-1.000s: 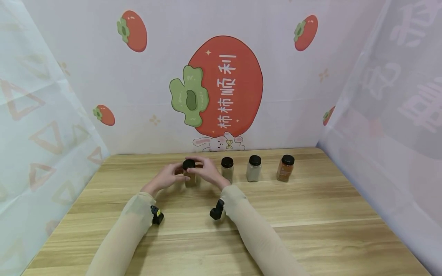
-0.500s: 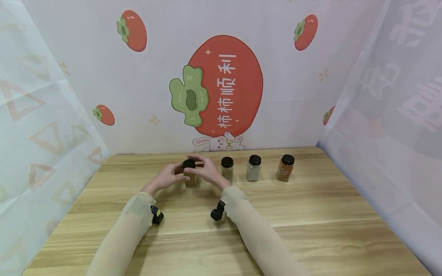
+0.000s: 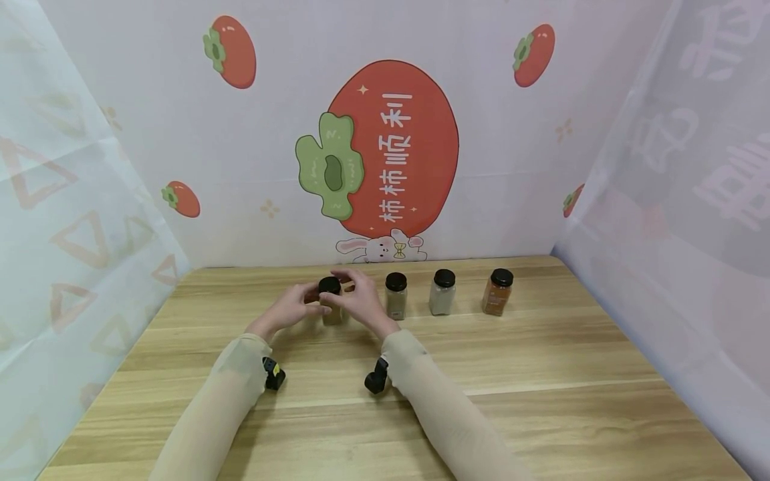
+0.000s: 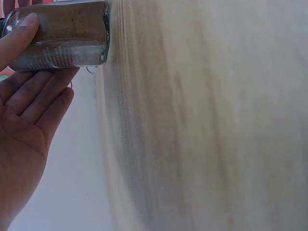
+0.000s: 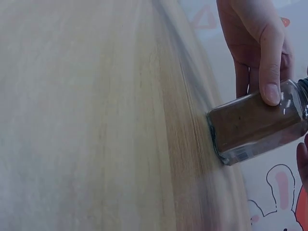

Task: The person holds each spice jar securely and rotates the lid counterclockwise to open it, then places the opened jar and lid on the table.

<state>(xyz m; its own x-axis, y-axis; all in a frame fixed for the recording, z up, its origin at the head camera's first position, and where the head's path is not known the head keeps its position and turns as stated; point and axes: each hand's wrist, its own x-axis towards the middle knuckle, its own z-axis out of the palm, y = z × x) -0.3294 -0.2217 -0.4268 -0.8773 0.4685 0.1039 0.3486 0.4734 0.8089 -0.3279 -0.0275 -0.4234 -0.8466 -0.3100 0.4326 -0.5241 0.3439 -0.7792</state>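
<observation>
Head cam: R hand [image 3: 364,299] shifted slightly, 2nd jar [image 3: 396,298] less hidden.

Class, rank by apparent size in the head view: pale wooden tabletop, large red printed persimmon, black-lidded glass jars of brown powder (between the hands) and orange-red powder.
1. Tabletop
2. Persimmon
3. Brown jar and orange-red jar: look alike, brown one partly hidden; unranked.
</observation>
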